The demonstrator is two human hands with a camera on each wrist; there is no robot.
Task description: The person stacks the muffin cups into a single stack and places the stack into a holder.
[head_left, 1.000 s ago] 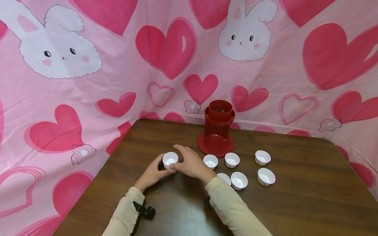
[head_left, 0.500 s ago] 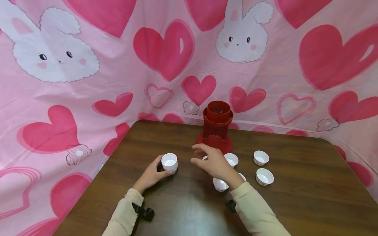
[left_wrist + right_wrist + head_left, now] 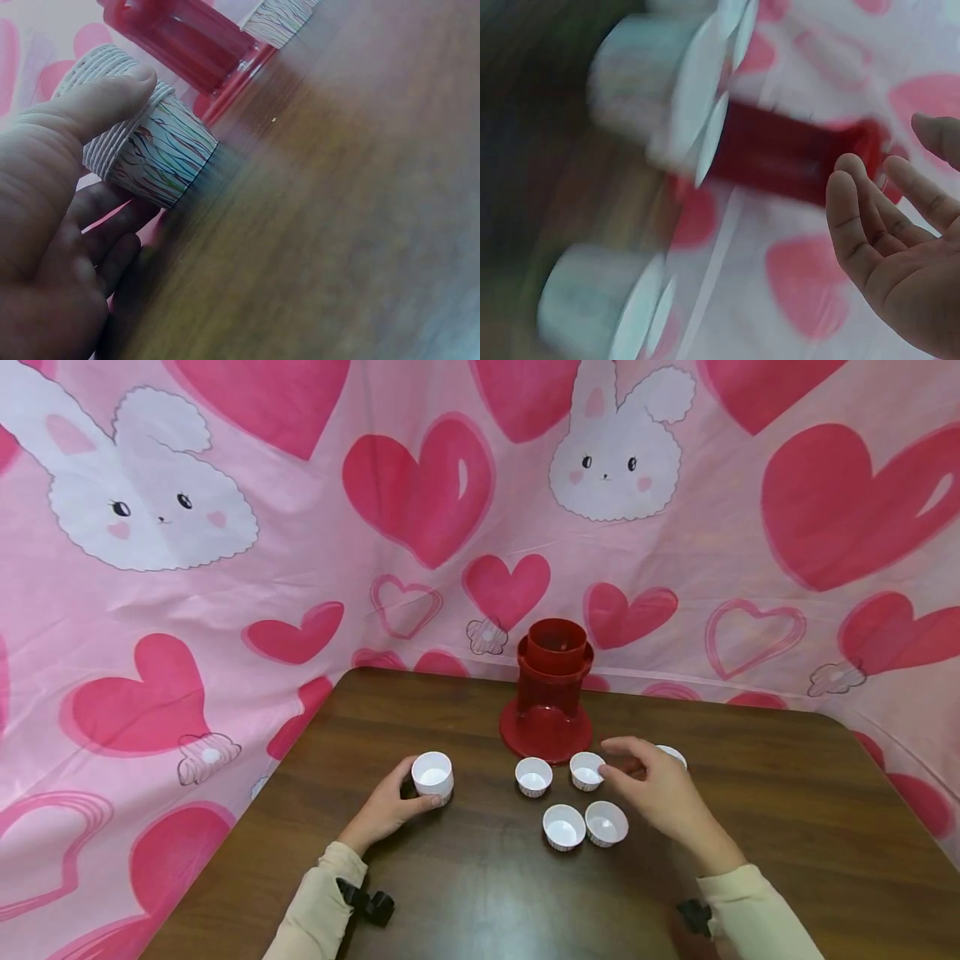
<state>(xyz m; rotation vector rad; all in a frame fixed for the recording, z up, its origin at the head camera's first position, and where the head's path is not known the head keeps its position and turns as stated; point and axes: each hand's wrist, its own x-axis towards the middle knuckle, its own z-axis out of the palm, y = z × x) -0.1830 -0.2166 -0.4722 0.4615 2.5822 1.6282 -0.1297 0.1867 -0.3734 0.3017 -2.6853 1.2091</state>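
My left hand [image 3: 384, 808] grips a stack of white paper baking cups [image 3: 432, 772], which stands on the table's left half. In the left wrist view the thumb [image 3: 112, 101] presses the nested rims of the stack [image 3: 161, 154], whose outer cup has coloured wavy lines. My right hand [image 3: 667, 789] hovers over the right group of cups with relaxed fingers and holds nothing. Beside it stand single paper cups: one back left [image 3: 534, 777], one back right [image 3: 587, 772], and two in front [image 3: 564, 827] [image 3: 606, 824]. Another cup [image 3: 674, 755] is partly hidden behind the right hand.
A red cylindrical dispenser [image 3: 553, 689] with a round base stands behind the cups, near the table's back edge. The brown wooden table [image 3: 480, 902] is backed by a pink cloth [image 3: 300, 568] with hearts and rabbits.
My right hand has left the stack and swung right across the single cups, now covering the front right cup. The left hand keeps its grip on the stack in the same place.
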